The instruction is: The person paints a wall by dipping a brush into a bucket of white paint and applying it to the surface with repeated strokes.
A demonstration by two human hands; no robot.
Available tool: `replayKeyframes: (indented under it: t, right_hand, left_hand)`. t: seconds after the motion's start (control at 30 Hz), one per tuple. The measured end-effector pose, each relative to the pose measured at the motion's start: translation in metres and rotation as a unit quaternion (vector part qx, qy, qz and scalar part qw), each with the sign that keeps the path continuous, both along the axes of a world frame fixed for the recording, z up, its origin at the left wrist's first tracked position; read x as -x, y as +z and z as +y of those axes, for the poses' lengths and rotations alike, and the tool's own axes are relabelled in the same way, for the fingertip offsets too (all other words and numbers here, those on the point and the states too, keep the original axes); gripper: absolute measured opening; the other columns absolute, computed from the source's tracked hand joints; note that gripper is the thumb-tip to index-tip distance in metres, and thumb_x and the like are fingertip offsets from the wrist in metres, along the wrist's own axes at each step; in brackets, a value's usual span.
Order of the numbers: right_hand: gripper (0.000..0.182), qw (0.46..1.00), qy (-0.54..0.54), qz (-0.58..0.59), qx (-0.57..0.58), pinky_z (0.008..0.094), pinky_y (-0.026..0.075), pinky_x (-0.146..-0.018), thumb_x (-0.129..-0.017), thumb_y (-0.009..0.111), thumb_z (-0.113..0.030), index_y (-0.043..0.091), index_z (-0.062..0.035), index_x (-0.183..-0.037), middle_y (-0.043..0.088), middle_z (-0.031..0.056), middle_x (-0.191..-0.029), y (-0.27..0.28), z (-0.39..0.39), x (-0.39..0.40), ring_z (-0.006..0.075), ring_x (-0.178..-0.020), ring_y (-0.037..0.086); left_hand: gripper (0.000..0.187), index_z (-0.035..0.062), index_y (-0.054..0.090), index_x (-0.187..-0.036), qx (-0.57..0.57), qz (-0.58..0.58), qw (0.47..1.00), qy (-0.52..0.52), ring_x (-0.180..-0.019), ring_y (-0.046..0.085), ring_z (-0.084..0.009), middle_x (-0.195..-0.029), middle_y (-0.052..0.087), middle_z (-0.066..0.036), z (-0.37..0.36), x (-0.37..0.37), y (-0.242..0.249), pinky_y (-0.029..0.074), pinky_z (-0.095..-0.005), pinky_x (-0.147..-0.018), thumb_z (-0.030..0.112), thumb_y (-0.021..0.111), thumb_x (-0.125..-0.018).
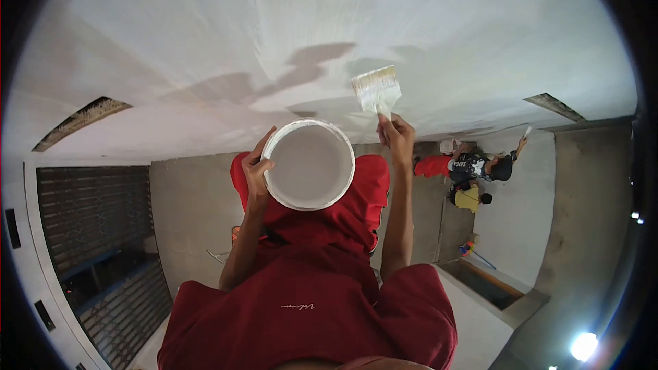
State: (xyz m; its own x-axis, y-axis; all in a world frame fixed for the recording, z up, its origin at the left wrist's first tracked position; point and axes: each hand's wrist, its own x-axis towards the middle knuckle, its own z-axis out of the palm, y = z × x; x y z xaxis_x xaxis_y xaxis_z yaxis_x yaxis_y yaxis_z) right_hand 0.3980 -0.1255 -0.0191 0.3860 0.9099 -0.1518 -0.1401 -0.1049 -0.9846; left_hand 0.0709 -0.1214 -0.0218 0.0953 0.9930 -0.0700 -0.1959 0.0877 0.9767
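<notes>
Open gap (bucket (pixel 308 207) left, brush (pixel 377 89) right)

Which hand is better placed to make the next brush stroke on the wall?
Right, I would judge. The right hand holds the brush by its handle, bristles pointing away from the body, toward the wall. The left hand is occupied, gripping the bucket at its rim.

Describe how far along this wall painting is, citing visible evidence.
Much of the wall already looks white, though streaky. The left hand holds a bucket; the right hand holds a white-smeared brush. Likely left: evening out the streaks, though whether another coat is due cannot be told.
</notes>
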Motion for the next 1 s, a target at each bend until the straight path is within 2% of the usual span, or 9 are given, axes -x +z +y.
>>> replayKeyframes:
  t: [0.2,0.3,0.37,0.47,0.5,0.7,0.77,0.9,1.0]
  right_hand:
    - [0.031,0.996,-0.086,-0.007,0.0,0.0226,0.032,-0.041,-0.091,0.071,-0.025,0.065,-0.0008,-0.073,0.054,-0.0006,-0.059,-0.089,0.071,-0.013,0.0042,-0.046,0.045]
    - [0.034,0.994,-0.097,-0.033,0.043,0.023,0.03,-0.039,-0.09,0.072,-0.025,0.06,-0.003,-0.068,0.051,-0.0012,-0.057,-0.123,0.065,-0.003,0.0049,-0.044,0.044]
    - [0.036,0.994,-0.084,-0.031,0.066,0.0242,0.03,-0.037,-0.09,0.072,-0.026,0.059,-0.0033,-0.066,0.051,-0.0004,-0.056,-0.154,0.067,-0.001,0.0059,-0.041,0.043]
    - [0.035,0.983,-0.108,0.014,0.145,0.025,0.031,-0.037,-0.091,0.071,-0.024,0.06,-0.0016,-0.067,0.051,0.0004,-0.056,-0.152,0.066,0.003,0.007,-0.041,0.044]
    - [0.034,0.985,-0.11,0.008,0.134,0.025,0.031,-0.037,-0.091,0.07,-0.023,0.06,-0.0009,-0.067,0.051,0.0007,-0.056,-0.143,0.073,0.001,0.0072,-0.042,0.044]
    - [0.029,0.991,-0.106,0.032,0.079,0.0245,0.031,-0.038,-0.092,0.067,-0.018,0.061,0.0,-0.069,0.051,0.0014,-0.06,-0.011,0.074,-0.006,0.0068,-0.044,0.044]
    - [0.031,0.992,-0.099,0.019,0.08,0.0243,0.029,-0.037,-0.093,0.067,-0.019,0.059,-0.0004,-0.068,0.051,0.0007,-0.058,0.007,0.059,-0.009,0.0064,-0.043,0.043]
    - [0.035,0.991,-0.122,0.024,0.045,0.0237,0.027,-0.037,-0.093,0.068,-0.022,0.057,-0.0029,-0.066,0.049,-0.001,-0.056,0.024,0.047,-0.001,0.0053,-0.042,0.041]
    - [0.037,0.991,-0.116,0.056,-0.031,0.023,0.028,-0.038,-0.093,0.07,-0.026,0.056,-0.0045,-0.065,0.048,-0.0021,-0.055,-0.017,0.072,0.0,0.0045,-0.042,0.04]
  left_hand:
    - [0.082,-0.0113,0.048,-0.137,-0.006,0.009,1.0,0.001,-0.118,0.059,-0.0277,-0.128,0.061,-0.021,0.003,0.005,-0.022,0.044,-0.0375,-0.104,0.026,0.053,-0.065]
    - [0.083,-0.0113,0.048,-0.137,0.002,-0.023,1.0,0.003,-0.116,0.06,-0.0274,-0.127,0.062,-0.022,0.001,0.003,-0.019,0.044,-0.0372,-0.103,0.026,0.054,-0.063]
    - [0.078,-0.0089,0.053,-0.134,-0.006,-0.031,0.999,0.006,-0.115,0.06,-0.0246,-0.129,0.062,-0.018,0.002,0.002,-0.016,0.043,-0.0361,-0.104,0.023,0.05,-0.063]
    - [0.076,-0.0084,0.056,-0.132,-0.011,-0.014,1.0,0.005,-0.114,0.061,-0.0241,-0.13,0.062,-0.018,0.0,0.001,-0.013,0.042,-0.0362,-0.104,0.023,0.048,-0.064]
    - [0.076,-0.0088,0.056,-0.132,-0.011,-0.004,1.0,0.004,-0.114,0.061,-0.0245,-0.13,0.062,-0.019,0.0,0.001,-0.013,0.043,-0.0365,-0.104,0.024,0.048,-0.064]
    - [0.073,-0.0094,0.058,-0.13,-0.002,-0.029,0.999,-0.024,-0.115,0.06,-0.0254,-0.132,0.06,-0.021,0.0,-0.002,-0.005,0.042,-0.0366,-0.103,0.03,0.049,-0.069]
    - [0.08,-0.0121,0.05,-0.135,-0.006,-0.032,0.999,-0.015,-0.115,0.061,-0.0286,-0.129,0.06,-0.023,0.0,0.004,-0.02,0.045,-0.0383,-0.102,0.027,0.053,-0.066]
    - [0.084,-0.0126,0.046,-0.138,-0.021,-0.011,1.0,-0.003,-0.115,0.062,-0.0296,-0.128,0.061,-0.024,0.001,0.003,-0.019,0.047,-0.0385,-0.101,0.027,0.054,-0.064]
    - [0.083,-0.013,0.047,-0.137,0.001,-0.022,1.0,-0.001,-0.112,0.062,-0.0284,-0.126,0.062,-0.023,0.0,0.001,-0.01,0.047,-0.0368,-0.099,0.027,0.053,-0.064]
